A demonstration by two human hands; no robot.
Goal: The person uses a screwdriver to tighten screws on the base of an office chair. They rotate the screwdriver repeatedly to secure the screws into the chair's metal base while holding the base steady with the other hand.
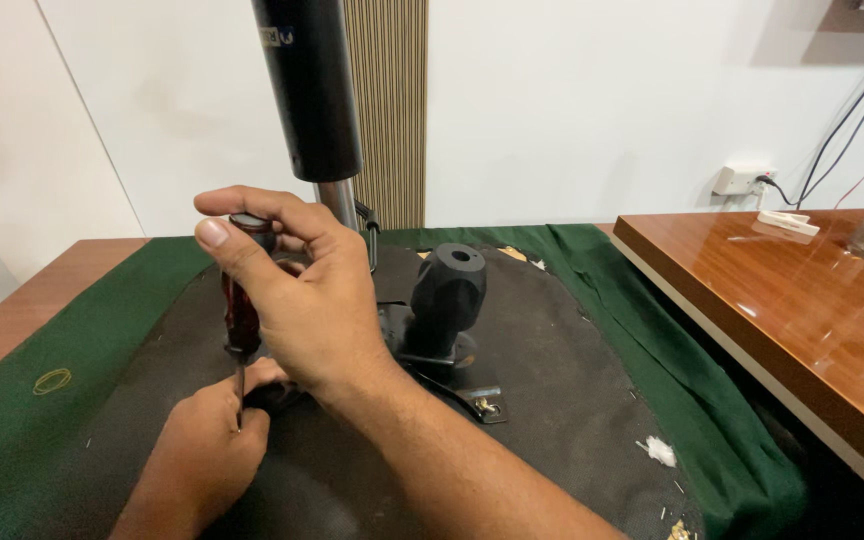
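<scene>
Two hands are working one screwdriver [242, 300], which is standing upright over the dark underside of a chair seat [542, 400]. Your right hand [297, 290] is closing around its dark red handle from the top, thumb and fingers curling over the black cap. Your left hand [207, 445] is sitting lower down, pinching the thin metal shaft between thumb and fingertips just above the point where the tip is meeting the seat; the tip itself is hiding behind your fingers.

Just beside the tool, to its right, a black chair mechanism [447, 300] is rising from the seat, a chunky angled block with a round hole in its top, sitting on a metal plate [472, 390] with a small bracket at the near corner. Behind your right hand a black cylinder [310, 85] with a shiny rod below it is standing tall, running out of the top of the view.

The seat is lying on a green cloth [72, 320] spread over a wooden table [42, 290]. A yellow rubber band [52, 380] is resting on the cloth at the left, and a white scrap of fluff [660, 450] is lying near the seat's right edge. A glossy wooden desk [782, 290] is standing to the right, and a wall socket [742, 180] with cables is showing above it.
</scene>
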